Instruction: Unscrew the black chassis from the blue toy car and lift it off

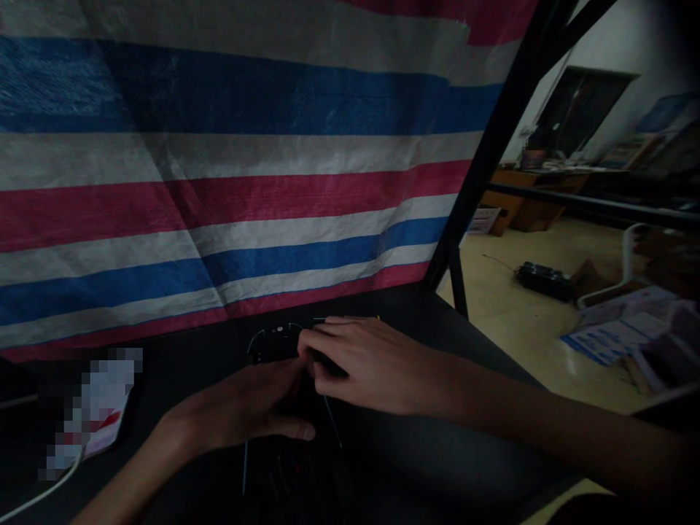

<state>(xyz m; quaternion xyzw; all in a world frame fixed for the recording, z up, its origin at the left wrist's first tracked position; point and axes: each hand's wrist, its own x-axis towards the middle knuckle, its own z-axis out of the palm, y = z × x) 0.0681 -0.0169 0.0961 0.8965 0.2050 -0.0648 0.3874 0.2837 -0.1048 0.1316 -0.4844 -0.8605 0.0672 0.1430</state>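
Observation:
On the dark tabletop lies a black object (pixel 273 350) with a thin shiny curved edge; poor light hides what kind it is. My left hand (pixel 249 401) reaches over its near side, fingers stretched forward and thumb spread apart from them. From the right comes my right hand (pixel 372 364), with its fingers curled and pinched together at the object's right side. The fingertips of both hands meet there. Whatever the right fingers pinch is hidden. A thin pale rod or wire (pixel 332 421) slants down below the right hand.
A phone-like slab (pixel 112 408) with a white cable (pixel 49 494) lies at the left. Behind the black table (pixel 415 313) hangs a striped tarp (pixel 246 160). A black metal frame (pixel 464 211) rises at the right. Boxes (pixel 628 328) and a desk (pixel 525 193) stand beyond.

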